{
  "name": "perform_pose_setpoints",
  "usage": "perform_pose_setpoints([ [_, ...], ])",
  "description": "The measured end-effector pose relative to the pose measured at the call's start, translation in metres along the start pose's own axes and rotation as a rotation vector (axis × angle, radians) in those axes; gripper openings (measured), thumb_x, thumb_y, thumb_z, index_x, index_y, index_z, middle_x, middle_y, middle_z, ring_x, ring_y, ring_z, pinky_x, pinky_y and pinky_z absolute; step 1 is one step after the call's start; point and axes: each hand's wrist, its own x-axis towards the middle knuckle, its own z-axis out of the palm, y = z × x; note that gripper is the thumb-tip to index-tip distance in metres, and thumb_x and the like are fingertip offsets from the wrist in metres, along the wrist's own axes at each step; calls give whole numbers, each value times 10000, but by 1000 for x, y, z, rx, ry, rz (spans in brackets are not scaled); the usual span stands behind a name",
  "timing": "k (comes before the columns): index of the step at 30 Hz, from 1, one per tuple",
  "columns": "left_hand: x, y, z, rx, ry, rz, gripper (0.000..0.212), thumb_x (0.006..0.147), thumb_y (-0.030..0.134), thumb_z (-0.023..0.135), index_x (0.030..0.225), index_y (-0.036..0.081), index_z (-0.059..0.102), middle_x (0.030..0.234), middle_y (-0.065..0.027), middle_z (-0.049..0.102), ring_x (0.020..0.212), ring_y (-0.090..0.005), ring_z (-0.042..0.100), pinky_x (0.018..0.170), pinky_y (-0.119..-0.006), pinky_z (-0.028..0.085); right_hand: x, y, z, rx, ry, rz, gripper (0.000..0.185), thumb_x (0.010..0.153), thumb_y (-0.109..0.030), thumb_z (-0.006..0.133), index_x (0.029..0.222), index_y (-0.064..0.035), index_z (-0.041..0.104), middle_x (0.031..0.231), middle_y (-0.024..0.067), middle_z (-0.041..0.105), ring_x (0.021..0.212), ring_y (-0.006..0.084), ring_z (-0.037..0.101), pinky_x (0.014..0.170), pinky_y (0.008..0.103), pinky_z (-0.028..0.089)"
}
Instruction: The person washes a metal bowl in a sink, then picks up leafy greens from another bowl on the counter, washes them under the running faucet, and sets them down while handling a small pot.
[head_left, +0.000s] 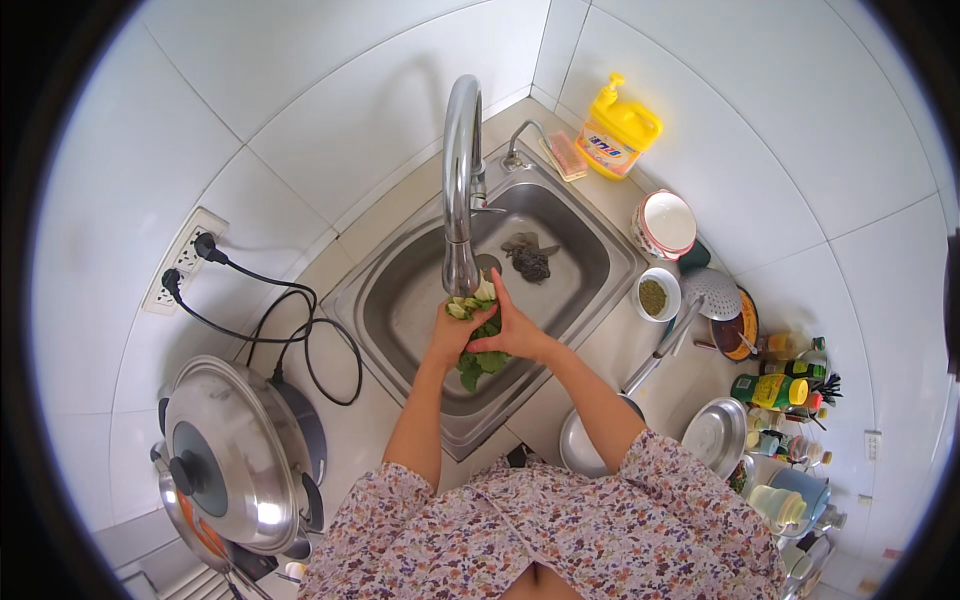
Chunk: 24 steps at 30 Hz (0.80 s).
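Note:
A bunch of leafy green vegetables (484, 366) is held over the stainless steel sink (416, 345), its pale cut stems up and its leaves hanging down. My left hand (452, 334) is closed around the stems from the left. From the right, my right hand (519, 336) cups the same bunch, thumb across the leaves and fingers pointing up. The spout of the chrome faucet (460, 262) comes down just above the stems; whether water runs is hard to tell. Beyond my right hand, a dark wet clump (531, 264), perhaps a scouring pad, lies on the sink floor near the drain.
A yellow detergent jug (619, 135) and a pink sponge (568, 155) stand behind the sink. Bowls (667, 225), a skimmer (711, 292) and several seasoning bottles (772, 390) line the right counter. At left are a lidded steel pot (232, 450) and looping black cords (307, 330).

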Motion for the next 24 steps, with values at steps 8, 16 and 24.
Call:
perform_pose_setpoints([
  [8, -1, -10, -5, -15, 176, -18, 235, 708, 106, 682, 901, 16, 585, 801, -19, 593, 718, -104, 544, 655, -261, 437, 10, 3, 16, 62, -60, 136, 1011, 529, -213, 794, 1299, -2, 173, 1257, 156, 388, 1157, 257, 389, 935, 307, 321],
  [16, 2, 3, -16, -69, -11, 8, 496, 685, 107, 693, 1111, 52, 444, 949, -25, 531, 872, -121, 510, 774, -273, 420, 41, 12, 4, -299, 17, 51, 506, 589, -163, 689, 1044, -40, 507, 837, 87, 590, 802, 198, 563, 740, 313, 435],
  [24, 7, 31, -41, -59, -330, -88, 498, 682, 95, 691, 1117, 52, 451, 1029, -28, 534, 990, -154, 490, 873, -310, 373, 58, -1, -12, -44, -389, 329, 397, 613, -85, 650, 989, -12, 542, 894, 79, 581, 822, 158, 545, 722, 294, 438],
])
